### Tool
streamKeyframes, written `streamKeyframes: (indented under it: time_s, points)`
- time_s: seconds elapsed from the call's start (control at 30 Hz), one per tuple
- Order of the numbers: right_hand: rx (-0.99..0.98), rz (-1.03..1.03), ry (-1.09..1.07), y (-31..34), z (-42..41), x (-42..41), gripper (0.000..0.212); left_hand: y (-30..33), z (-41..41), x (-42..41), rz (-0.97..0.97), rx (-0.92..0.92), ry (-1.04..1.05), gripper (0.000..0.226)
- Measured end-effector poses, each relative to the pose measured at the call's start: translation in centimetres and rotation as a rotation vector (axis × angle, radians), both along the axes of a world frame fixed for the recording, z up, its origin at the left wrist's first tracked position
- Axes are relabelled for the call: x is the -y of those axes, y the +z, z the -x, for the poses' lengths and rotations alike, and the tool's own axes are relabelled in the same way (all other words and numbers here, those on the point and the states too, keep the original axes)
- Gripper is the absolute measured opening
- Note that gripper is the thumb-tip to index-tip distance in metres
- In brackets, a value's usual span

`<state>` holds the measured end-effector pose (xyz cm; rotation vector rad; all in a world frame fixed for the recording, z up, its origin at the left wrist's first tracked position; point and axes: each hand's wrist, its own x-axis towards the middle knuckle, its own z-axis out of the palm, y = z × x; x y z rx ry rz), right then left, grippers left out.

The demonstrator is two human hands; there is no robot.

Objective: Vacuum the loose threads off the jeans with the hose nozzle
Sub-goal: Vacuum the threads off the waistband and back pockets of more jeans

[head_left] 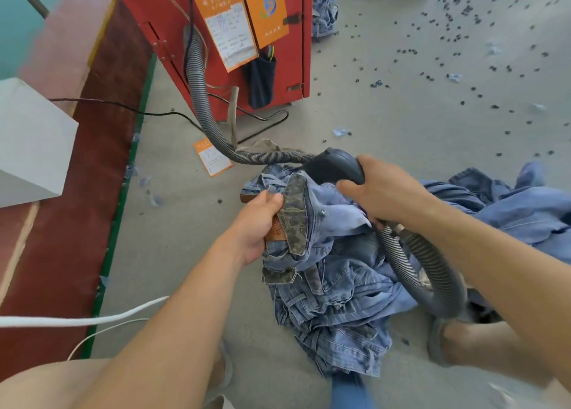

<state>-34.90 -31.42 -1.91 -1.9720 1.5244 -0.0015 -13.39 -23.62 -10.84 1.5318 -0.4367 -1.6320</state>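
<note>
Two bare forearms reach in from the near edge, and both hands are busy. Nearest, the jeans (333,288) lie bunched on the floor (386,124) between the person's feet, so the cloth stays within reach. Left hand (258,223) has its fingers curled round the turned-out waistband by the leather patch (276,231), lifting that part up, likely to bare the inner seams where threads cling. Right hand (383,189) grips the dark nozzle handle (335,167), held just above the lifted waistband; whether the mouth touches cloth, I cannot tell. Beyond, the ribbed hose (197,78) runs back to the red cabinet (278,69), with dark scraps (463,10) scattered across the far floor.
</note>
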Motion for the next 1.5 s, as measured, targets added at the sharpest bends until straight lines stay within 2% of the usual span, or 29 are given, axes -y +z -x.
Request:
streamKeyframes:
  time_s: [0.07, 0.17, 0.2, 0.37, 0.43, 0.57, 0.67, 0.87, 0.93, 1.0, 1.07, 1.23, 1.4, 1.5]
  points:
    - [0.043, -0.026, -0.021, 0.4, 1.5, 0.1, 0.017, 0.2, -0.4, 0.3, -0.017, 0.010, 0.052, 0.020]
    - [0.016, -0.038, 0.052, 1.1, 3.2, -0.6, 0.016, 0.4, -1.0, 0.2, 0.010, 0.031, 0.014, 0.050]
    - [-0.010, -0.016, 0.076, 1.2, 3.5, -0.7, 0.018, 0.4, -0.9, 0.1, 0.027, 0.042, -0.007, 0.053]
    - [-0.006, 0.014, 0.186, 2.1, 4.2, -1.8, 0.016, -0.2, -0.5, 0.3, 0.033, 0.004, 0.050, 0.024]
    - [0.009, 0.004, 0.251, 2.1, 4.3, -2.7, 0.017, -0.6, -0.7, 0.4, 0.035, 0.016, 0.054, 0.020]
    - [-0.097, -0.011, 0.349, 1.7, 4.1, -4.4, 0.025, -1.1, -0.6, 0.6, 0.015, 0.031, 0.066, 0.009]
    - [-0.077, -0.023, 0.360, 1.3, 3.7, -4.6, 0.025, -1.4, -0.4, 0.7, -0.001, 0.040, 0.085, 0.009]
    - [0.024, 0.050, 0.211, 1.0, 2.4, -3.4, 0.025, -1.3, 0.3, 1.1, 0.008, 0.059, 0.068, 0.011]
    - [0.025, 0.010, 0.265, 2.1, 3.9, -3.4, 0.026, -1.4, -0.2, 1.3, 0.000, 0.074, 0.091, 0.008]
    - [-0.053, -0.012, 0.353, 2.7, 4.4, -4.0, 0.036, -1.4, -0.3, 1.4, 0.003, 0.067, 0.091, 0.008]
    - [-0.082, -0.023, 0.365, 2.0, 3.4, -4.6, 0.033, -1.3, 0.0, 1.3, 0.002, 0.043, 0.089, 0.009]
    - [-0.040, 0.076, 0.172, 1.2, 2.1, -3.6, 0.029, -0.9, 0.4, 1.1, 0.011, -0.017, 0.101, 0.010]
    - [-0.110, -0.025, 0.331, 2.1, 3.2, -4.7, 0.025, -0.4, 0.1, 0.7, 0.045, -0.085, 0.072, 0.012]
    - [-0.060, 0.017, 0.239, 1.3, 0.7, -3.3, 0.024, 0.3, 0.3, -0.2, 0.073, -0.169, 0.026, 0.018]
